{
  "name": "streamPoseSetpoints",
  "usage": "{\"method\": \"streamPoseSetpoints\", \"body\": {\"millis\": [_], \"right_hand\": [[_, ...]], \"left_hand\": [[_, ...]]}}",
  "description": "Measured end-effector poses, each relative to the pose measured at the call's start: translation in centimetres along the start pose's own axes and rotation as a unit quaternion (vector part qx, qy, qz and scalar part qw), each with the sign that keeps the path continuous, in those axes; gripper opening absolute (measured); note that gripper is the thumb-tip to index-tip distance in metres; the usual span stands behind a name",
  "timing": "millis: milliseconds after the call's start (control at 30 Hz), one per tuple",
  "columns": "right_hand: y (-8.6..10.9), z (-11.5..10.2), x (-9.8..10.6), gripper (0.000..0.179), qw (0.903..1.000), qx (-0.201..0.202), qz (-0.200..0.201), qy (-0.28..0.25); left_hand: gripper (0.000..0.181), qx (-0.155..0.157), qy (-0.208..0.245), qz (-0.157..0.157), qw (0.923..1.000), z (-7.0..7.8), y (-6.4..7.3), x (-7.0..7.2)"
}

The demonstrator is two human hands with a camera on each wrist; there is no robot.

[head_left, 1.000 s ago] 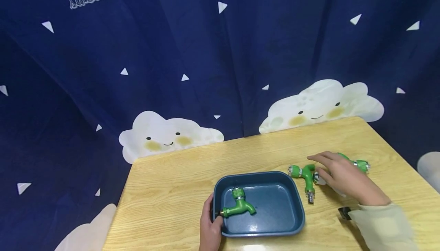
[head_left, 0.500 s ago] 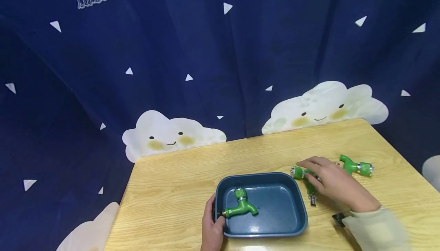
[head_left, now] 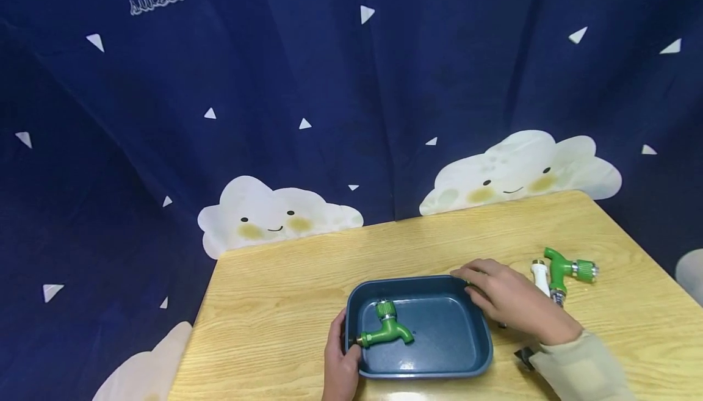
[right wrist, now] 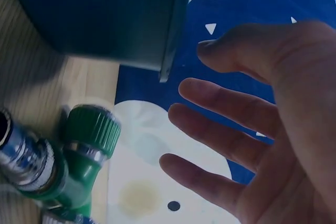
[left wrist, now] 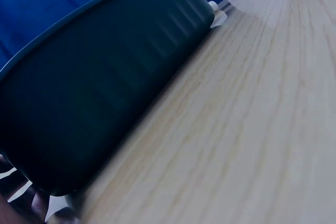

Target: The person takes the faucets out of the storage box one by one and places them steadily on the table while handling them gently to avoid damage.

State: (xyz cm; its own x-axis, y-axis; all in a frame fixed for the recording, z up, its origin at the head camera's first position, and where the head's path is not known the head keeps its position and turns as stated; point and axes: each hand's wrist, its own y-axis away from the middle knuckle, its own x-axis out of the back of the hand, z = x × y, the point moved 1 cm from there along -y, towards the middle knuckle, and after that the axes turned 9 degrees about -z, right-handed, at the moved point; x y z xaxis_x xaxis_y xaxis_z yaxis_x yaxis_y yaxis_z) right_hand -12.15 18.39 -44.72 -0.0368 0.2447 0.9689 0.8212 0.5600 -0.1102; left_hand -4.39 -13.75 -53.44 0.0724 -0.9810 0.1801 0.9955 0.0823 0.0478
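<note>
My left hand (head_left: 342, 361) grips the left side of a dark blue plastic tub (head_left: 439, 355), thumb at the rim and fingers along the outer wall. Inside the tub lies a green tap (head_left: 387, 329) with a ribbed knob, its threaded end toward that hand. My right hand (head_left: 508, 297) is over the tub's far right corner, palm down and holding nothing; in the right wrist view its fingers (right wrist: 210, 95) are spread and apart from the tub wall. Beneath it a second green tap (right wrist: 81, 174) with a chrome end lies beside the tub, mostly hidden in the head view.
Right of my right hand lie another green tap (head_left: 559, 267) and a white tap-like piece (head_left: 540, 276) on the wooden table (head_left: 274, 315). A dark blue curtain (head_left: 307, 53) with clouds hangs along the back edge.
My right hand has moved left from beside the right-hand tap, across the middle tap, to the tub's corner, uncovering the right-hand tap and white piece. The left hand has kept its hold.
</note>
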Motion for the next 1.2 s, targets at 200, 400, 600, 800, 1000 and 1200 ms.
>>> {"method": "streamPoseSetpoints", "body": {"millis": [200,400,600,800,1000,1200], "right_hand": [[-0.6,-0.8,-0.2,0.034,0.9984,0.046,0.025,0.023],[-1.1,-2.0,-0.2,0.033,0.9967,0.068,0.025,0.037],[-1.7,-3.1,-0.2,0.034,0.9936,0.101,0.03,0.041],[-2.1,-3.5,0.0,0.034,0.9923,0.114,0.031,0.038],[-2.3,-3.6,0.4,0.032,0.9923,0.115,0.021,0.039],[-2.7,-4.0,1.4,0.03,0.9932,0.109,0.016,0.038]], "left_hand": [[0.077,0.003,-0.003,-0.001,1.0,-0.1,-0.1,0.0],[0.076,-0.013,0.001,-0.003,0.9999,-0.3,-0.1,0.1],[0.075,-0.018,0.007,-0.006,0.9998,-0.4,-0.1,0.1],[0.075,-0.021,0.005,-0.01,0.9997,-0.4,-0.2,0.2],[0.075,-0.028,0.007,-0.009,0.9996,-0.5,-0.1,0.2],[0.075,-0.03,0.012,-0.01,0.9994,-0.5,0.0,0.2]]}}
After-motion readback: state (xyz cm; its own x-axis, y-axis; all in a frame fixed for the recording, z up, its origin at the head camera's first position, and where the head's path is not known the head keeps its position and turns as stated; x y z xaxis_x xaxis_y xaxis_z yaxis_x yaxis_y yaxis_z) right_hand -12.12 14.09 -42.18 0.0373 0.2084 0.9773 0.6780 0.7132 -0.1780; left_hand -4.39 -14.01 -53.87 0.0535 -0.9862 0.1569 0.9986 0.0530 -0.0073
